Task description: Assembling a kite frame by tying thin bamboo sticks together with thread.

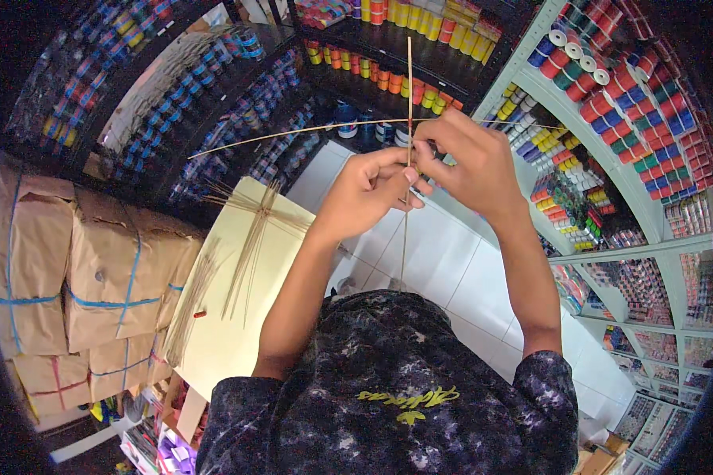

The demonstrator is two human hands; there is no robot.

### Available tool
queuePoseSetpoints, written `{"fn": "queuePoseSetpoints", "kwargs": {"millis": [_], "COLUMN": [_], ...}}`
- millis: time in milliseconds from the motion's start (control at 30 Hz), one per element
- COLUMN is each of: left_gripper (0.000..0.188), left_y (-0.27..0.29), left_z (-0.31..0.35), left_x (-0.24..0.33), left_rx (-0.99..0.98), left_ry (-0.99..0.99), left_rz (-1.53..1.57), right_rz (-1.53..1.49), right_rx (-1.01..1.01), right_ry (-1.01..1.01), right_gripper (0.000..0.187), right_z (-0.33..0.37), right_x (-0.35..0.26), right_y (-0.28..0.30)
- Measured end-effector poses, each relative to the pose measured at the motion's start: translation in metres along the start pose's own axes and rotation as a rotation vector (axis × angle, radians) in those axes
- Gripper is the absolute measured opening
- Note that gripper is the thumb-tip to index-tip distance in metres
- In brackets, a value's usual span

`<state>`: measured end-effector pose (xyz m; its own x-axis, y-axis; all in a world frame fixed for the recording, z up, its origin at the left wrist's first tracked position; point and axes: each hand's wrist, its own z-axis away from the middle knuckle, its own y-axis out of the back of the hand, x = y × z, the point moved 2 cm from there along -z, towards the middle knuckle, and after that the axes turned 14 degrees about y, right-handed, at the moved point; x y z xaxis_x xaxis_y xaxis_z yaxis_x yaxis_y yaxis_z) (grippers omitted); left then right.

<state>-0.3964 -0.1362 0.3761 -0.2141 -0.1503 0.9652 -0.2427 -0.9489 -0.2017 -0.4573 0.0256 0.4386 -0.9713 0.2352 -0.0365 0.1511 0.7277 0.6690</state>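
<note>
Two thin bamboo sticks cross in front of my chest: an upright stick [409, 79] and a long, slightly bowed cross stick [285, 134]. A small reddish binding shows at their crossing. My left hand [364, 190] is closed round the upright stick below the crossing, thumb on top. Just to the right, my right hand [475, 162] is closed, its bent fingertips pinched close beside the upright stick. Whatever lies between those fingertips is too small to make out. The cross stick passes behind my right hand and reappears beyond it.
To the left, a pale yellow tabletop [234, 348] bears tied crossed sticks [261, 210], loose thin sticks [186, 297] and a small red piece [200, 314]. Paper-wrapped parcels [107, 269] stand beside it. Shelves of coloured thread spools [622, 103] line the right and far sides.
</note>
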Motion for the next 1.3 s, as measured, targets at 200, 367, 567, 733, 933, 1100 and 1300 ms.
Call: {"fn": "queuePoseSetpoints", "kwargs": {"millis": [200, 367, 567, 733, 933, 1100, 1300], "left_gripper": [0.029, 0.026, 0.024, 0.027, 0.03, 0.03, 0.03], "left_y": [-0.001, -0.002, -0.002, -0.001, 0.013, 0.021, 0.021], "left_z": [0.0, 0.0, -0.001, 0.001, 0.006, 0.014, 0.019], "left_x": [0.0, 0.0, -0.002, -0.004, -0.006, -0.011, -0.012], "left_rx": [0.006, 0.007, -0.021, -0.011, 0.098, 0.166, 0.177], "left_ry": [-0.018, -0.035, -0.036, -0.04, 0.017, 0.054, 0.058], "left_rz": [-0.006, 0.018, 0.011, 0.041, -0.027, 0.016, 0.04], "right_rz": [0.01, 0.014, -0.003, -0.004, 0.055, 0.171, 0.165], "right_rx": [-0.025, -0.011, 0.0, -0.001, 0.033, 0.087, 0.065], "right_ry": [-0.01, -0.003, -0.014, -0.007, -0.111, -0.135, -0.201], "right_gripper": [0.013, 0.015, 0.017, 0.018, 0.016, 0.014, 0.014], "right_z": [0.0, 0.001, 0.003, 0.007, 0.024, 0.041, 0.045], "right_x": [-0.002, -0.002, -0.003, -0.004, 0.005, 0.016, 0.026], "right_y": [0.001, -0.001, 0.0, -0.002, 0.003, 0.008, 0.012]}}
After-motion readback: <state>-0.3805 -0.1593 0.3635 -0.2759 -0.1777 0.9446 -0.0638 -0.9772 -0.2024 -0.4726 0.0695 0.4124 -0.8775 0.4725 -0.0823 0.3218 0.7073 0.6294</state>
